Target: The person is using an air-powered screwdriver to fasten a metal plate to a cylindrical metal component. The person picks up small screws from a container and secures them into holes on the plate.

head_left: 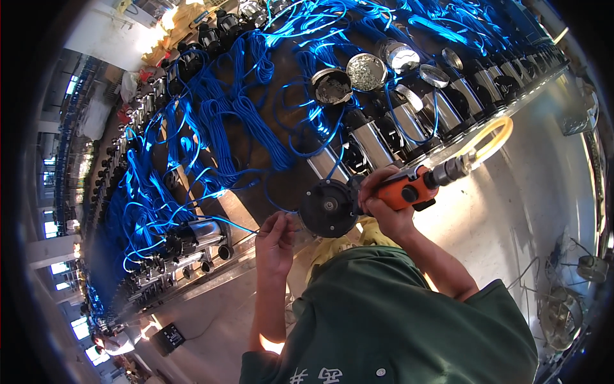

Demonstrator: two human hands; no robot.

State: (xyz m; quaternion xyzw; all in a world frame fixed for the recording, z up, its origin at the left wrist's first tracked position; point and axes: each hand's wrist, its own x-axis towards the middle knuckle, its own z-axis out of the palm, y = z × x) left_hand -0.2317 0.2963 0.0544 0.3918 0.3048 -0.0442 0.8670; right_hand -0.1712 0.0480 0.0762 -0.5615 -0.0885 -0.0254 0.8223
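Head view: right hand (389,219) clamped on orange tool (404,192) beside black cap (325,216); left hand (276,239) pinched together. Screws (308,193) already in cap; tightness unclear.

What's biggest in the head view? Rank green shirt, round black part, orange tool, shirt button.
1. Green shirt
2. Round black part and orange tool: too close to rank; right hand partly covers the tool
3. Shirt button

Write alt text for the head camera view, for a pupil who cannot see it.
A person's right hand grips an orange tool with a yellow hose, beside a round black disc; the left hand, fingers pinched, is on the disc's other side. Beyond are blue cable bundles, silver cylindrical units and metal bowls, one filled with small parts.
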